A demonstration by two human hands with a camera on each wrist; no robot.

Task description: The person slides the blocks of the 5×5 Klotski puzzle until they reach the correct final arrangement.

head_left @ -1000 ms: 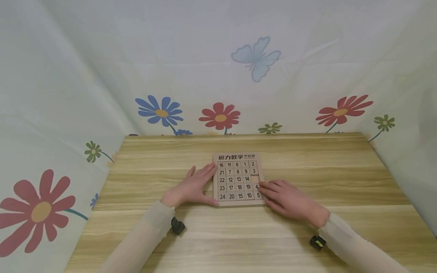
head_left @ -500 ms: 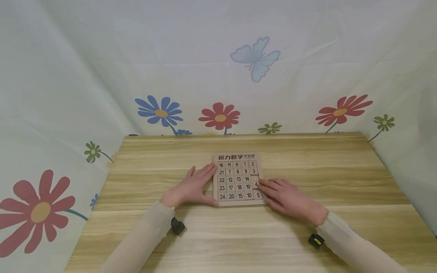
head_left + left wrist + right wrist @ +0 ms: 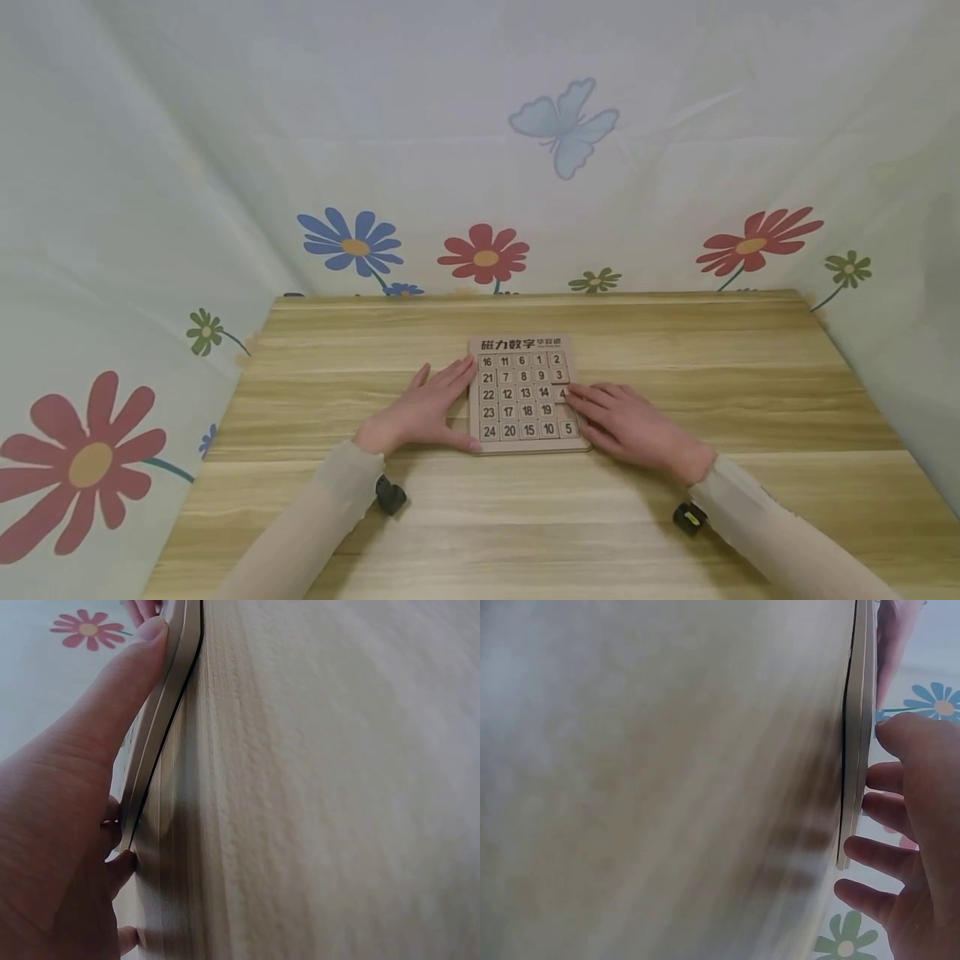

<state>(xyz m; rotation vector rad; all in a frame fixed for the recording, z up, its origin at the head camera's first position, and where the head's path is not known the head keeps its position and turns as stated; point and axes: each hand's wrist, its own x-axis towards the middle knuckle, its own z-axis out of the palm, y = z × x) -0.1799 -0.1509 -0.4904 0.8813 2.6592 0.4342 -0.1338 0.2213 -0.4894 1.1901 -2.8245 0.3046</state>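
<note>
A wooden number sliding puzzle [image 3: 525, 447] lies flat on the table, its numbered tiles in rows. My left hand [image 3: 422, 414] rests along the board's left edge, fingers stretched out and thumb at the near left corner. In the left wrist view that thumb [image 3: 139, 664] touches the board's side. From the right, my right hand [image 3: 632, 427] reaches over the board with extended fingers, its fingertips on the tile numbered 4 [image 3: 562, 394]. This tile sits below the 3 tile [image 3: 558, 375], and a gap shows between it and the 5 tile [image 3: 567, 429].
The wood-grain table [image 3: 480, 517] surrounds the board. Behind it and at the sides hangs a white cloth [image 3: 420, 125] printed with flowers and a butterfly. A small black camera is on each wrist.
My right hand has slid the 4 tile away from me, up the right column, so the gap is now beneath it. My left hand has stayed in place.
</note>
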